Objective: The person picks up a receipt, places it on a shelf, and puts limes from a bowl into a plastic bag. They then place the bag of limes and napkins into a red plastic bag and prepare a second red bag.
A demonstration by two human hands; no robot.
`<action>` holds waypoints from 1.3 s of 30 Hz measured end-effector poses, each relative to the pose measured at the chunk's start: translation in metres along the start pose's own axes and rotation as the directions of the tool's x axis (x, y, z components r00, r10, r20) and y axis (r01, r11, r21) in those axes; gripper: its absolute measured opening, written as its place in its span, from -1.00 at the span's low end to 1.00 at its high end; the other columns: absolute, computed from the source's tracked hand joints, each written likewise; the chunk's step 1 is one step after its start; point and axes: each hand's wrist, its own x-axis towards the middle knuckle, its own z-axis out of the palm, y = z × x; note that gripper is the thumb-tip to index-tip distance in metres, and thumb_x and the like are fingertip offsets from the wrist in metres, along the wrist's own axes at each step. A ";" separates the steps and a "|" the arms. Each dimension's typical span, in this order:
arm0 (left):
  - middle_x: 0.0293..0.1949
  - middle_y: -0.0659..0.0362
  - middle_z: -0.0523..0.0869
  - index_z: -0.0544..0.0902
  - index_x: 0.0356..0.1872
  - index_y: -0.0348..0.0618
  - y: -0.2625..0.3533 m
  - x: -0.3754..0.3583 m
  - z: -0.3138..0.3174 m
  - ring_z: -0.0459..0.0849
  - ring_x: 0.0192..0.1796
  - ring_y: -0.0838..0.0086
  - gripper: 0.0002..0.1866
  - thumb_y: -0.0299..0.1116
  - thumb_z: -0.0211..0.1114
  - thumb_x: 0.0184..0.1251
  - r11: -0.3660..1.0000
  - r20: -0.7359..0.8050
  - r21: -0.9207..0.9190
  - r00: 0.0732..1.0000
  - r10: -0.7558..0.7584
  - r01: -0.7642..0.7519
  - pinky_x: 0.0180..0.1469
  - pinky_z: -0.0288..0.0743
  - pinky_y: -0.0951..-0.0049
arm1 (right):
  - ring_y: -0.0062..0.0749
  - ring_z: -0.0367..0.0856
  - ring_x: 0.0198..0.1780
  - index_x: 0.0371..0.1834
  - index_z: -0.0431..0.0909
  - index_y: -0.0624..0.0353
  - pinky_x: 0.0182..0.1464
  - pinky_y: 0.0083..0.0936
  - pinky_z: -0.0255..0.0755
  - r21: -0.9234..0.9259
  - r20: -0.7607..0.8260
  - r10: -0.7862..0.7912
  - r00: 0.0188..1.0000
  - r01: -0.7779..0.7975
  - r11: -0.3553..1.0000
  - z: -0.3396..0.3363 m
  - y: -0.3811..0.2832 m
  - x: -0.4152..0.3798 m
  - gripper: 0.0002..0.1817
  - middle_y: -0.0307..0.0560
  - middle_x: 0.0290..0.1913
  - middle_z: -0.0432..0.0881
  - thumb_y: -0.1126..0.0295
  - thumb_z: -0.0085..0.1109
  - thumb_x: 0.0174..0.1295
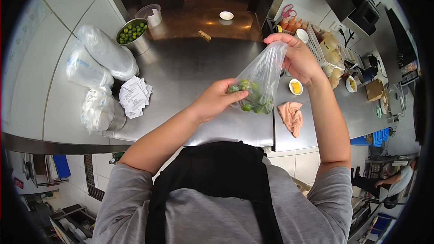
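Black apron (217, 171) hangs closest to me, and past it I hold a clear bag (262, 79) above the front edge of the worktop (190, 72). Some small green limes (253, 99) sit in the bag, and more wait in the metal bowl (132, 31) at the back left corner, so I think the work is part done. My left hand (217, 101) is half curled, cupping the bag's bottom, and my right hand (298, 58) pinches the top shut tight.

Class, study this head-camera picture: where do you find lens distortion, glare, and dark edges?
Head view: fisheye bends the steel counter edges, black vignette fills the corners, overhead light glares at the counter's far end beyond the bowl of limes; the plastic bag between left hand and right hand stays sharp.
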 end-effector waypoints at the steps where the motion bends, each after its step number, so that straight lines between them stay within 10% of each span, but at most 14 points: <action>1: -0.01 0.20 0.68 0.55 0.15 -0.27 0.002 0.000 -0.001 0.63 -0.01 0.60 -0.59 -0.31 0.36 0.36 0.996 0.022 -0.088 1.000 -0.017 0.019 0.08 0.51 0.51 | -0.68 0.61 -0.32 -0.04 0.62 0.17 -0.25 -0.68 0.54 0.007 0.028 -0.003 1.000 0.002 1.000 -0.001 -0.001 0.001 -0.75 -0.30 -0.25 0.66 0.58 -0.02 0.33; 3: 0.03 0.20 0.67 0.53 0.18 -0.27 0.004 0.004 -0.003 0.62 0.01 0.58 -0.57 -0.32 0.35 0.37 0.984 0.044 -0.175 0.999 -0.031 0.038 0.09 0.50 0.50 | -0.67 0.59 -0.34 -0.10 0.64 0.16 -0.26 -0.67 0.52 0.012 0.058 -0.005 0.998 0.004 1.000 0.001 -0.004 0.002 -0.75 -0.29 -0.25 0.66 0.60 -0.04 0.29; 6: 0.04 0.15 0.65 0.49 0.22 -0.25 0.016 0.014 -0.003 0.60 0.10 0.50 -0.61 -0.37 0.25 0.43 0.962 0.171 0.185 0.970 0.172 -0.203 0.18 0.47 0.42 | -0.63 0.55 -0.38 -0.28 0.67 0.18 -0.29 -0.65 0.48 -0.320 0.024 -0.091 0.996 0.094 0.943 0.024 -0.013 0.005 -0.72 -0.28 -0.26 0.63 0.63 -0.10 0.21; 8: 0.01 0.17 0.66 0.52 0.12 -0.26 0.045 0.022 0.005 0.61 0.02 0.52 -0.69 -0.34 0.21 0.47 0.692 0.345 0.631 0.926 0.156 -0.352 0.12 0.48 0.46 | -0.49 0.56 -0.33 -0.42 0.65 0.24 -0.23 -0.53 0.47 -0.589 0.318 -0.327 0.890 0.456 0.667 0.053 -0.022 0.000 -0.73 -0.21 -0.27 0.58 0.63 -0.13 0.12; 11: -0.12 0.24 0.64 0.53 -0.01 -0.23 0.054 0.044 0.002 0.59 -0.05 0.58 -0.77 -0.29 0.20 0.49 0.797 0.368 0.484 0.911 0.188 -0.360 0.06 0.46 0.52 | -0.21 0.59 -0.16 -0.40 0.66 0.28 -0.06 -0.40 0.45 -0.535 0.147 -0.329 0.933 0.354 0.767 0.066 -0.042 0.000 -0.72 -0.06 -0.29 0.55 0.67 -0.12 0.03; 15: -0.27 0.32 0.57 0.54 -0.13 -0.18 0.075 0.045 -0.018 0.53 -0.18 0.65 -0.79 -0.24 0.16 0.52 0.830 0.216 0.467 0.950 0.228 -0.305 -0.03 0.43 0.58 | -0.15 0.61 -0.25 -0.33 0.65 0.32 -0.12 -0.38 0.47 -0.783 0.158 -0.571 0.806 0.454 0.424 0.015 -0.037 0.014 -0.72 0.02 -0.34 0.59 0.66 -0.14 0.11; 20: -0.34 0.36 0.51 0.54 -0.23 -0.17 0.099 0.033 -0.043 0.39 -0.26 0.67 -0.74 -0.21 0.03 0.59 0.703 0.201 0.682 0.976 0.083 -0.200 -0.17 0.33 0.60 | -0.45 0.56 -0.31 -0.31 0.69 0.27 -0.20 -0.59 0.42 -0.888 0.044 -0.053 0.998 0.063 0.455 0.000 -0.028 -0.008 -0.75 -0.17 -0.41 0.61 0.49 -0.05 0.29; 23: -0.30 0.31 0.56 0.56 -0.22 -0.19 0.089 0.041 -0.055 0.47 -0.18 0.62 -0.75 -0.27 -0.01 0.59 0.717 0.173 0.668 0.979 0.108 -0.197 -0.05 0.39 0.56 | -0.54 0.54 -0.16 -0.17 0.71 0.18 -0.06 -0.54 0.40 -0.604 0.222 0.225 0.949 -0.047 0.796 -0.001 -0.014 -0.013 -0.70 -0.27 -0.26 0.65 0.27 -0.02 0.43; 26: -0.31 0.30 0.56 0.55 -0.24 -0.18 0.084 0.043 -0.046 0.48 -0.20 0.59 -0.71 -0.22 -0.04 0.60 0.697 0.223 0.678 0.969 0.110 -0.235 -0.06 0.39 0.51 | -0.40 0.30 0.37 0.04 0.64 0.14 0.34 -0.22 0.12 0.047 0.100 -0.145 0.984 0.141 0.989 0.026 0.006 0.000 -0.52 -0.34 0.61 -0.02 -0.03 -0.08 0.47; 27: -0.35 0.27 0.56 0.54 -0.25 -0.17 0.085 0.043 -0.044 0.48 -0.23 0.55 -0.70 -0.21 -0.04 0.59 0.653 0.182 0.729 0.978 0.104 -0.206 -0.10 0.39 0.48 | -0.29 0.31 0.38 0.14 0.58 0.11 0.33 -0.16 0.14 0.001 -0.008 -0.155 0.988 0.155 0.988 0.032 0.010 0.004 -0.55 -0.21 0.50 0.23 0.02 -0.01 0.44; 29: -0.38 0.23 0.56 0.53 -0.26 -0.18 0.092 0.043 -0.042 0.50 -0.26 0.51 -0.71 -0.21 -0.03 0.59 0.594 0.150 0.775 0.976 0.159 -0.216 -0.12 0.40 0.45 | -0.23 0.30 0.36 0.09 0.60 0.11 0.33 -0.12 0.12 -0.706 0.097 -0.356 0.929 0.316 0.633 0.015 0.028 0.019 -0.63 -0.10 0.30 0.43 0.11 0.12 0.38; 33: -0.36 0.09 0.63 0.54 -0.25 -0.22 0.098 0.047 -0.054 0.61 -0.24 0.28 -0.75 -0.27 0.02 0.52 0.406 0.182 0.866 0.939 0.292 -0.294 -0.11 0.46 0.31 | -0.18 0.31 0.31 -0.05 0.63 0.13 0.31 -0.20 0.19 -0.990 0.142 -0.359 0.922 0.127 -0.065 0.027 0.020 0.003 -0.74 0.00 0.09 0.50 0.23 0.19 0.33; 36: -0.32 0.06 0.66 0.54 -0.22 -0.25 0.101 0.043 -0.049 0.65 -0.20 0.22 -0.79 -0.33 0.02 0.50 0.373 0.187 0.879 0.935 0.303 -0.297 -0.09 0.48 0.27 | -0.28 0.33 0.33 -0.16 0.68 0.22 0.33 -0.36 0.20 -0.640 0.127 -0.357 0.926 0.351 0.684 0.022 0.031 0.003 -0.73 -0.02 0.26 0.41 0.26 0.08 0.42; 39: -0.29 0.04 0.68 0.53 -0.19 -0.26 0.094 0.044 -0.043 0.66 -0.17 0.21 -0.80 -0.34 0.01 0.51 0.403 0.181 0.868 0.941 0.286 -0.290 -0.08 0.49 0.25 | -0.27 0.22 0.45 0.03 0.64 0.24 0.43 -0.37 0.08 -0.103 -0.015 -0.364 0.931 0.360 0.927 0.044 0.023 0.003 -0.68 -0.03 0.43 0.27 0.25 0.04 0.45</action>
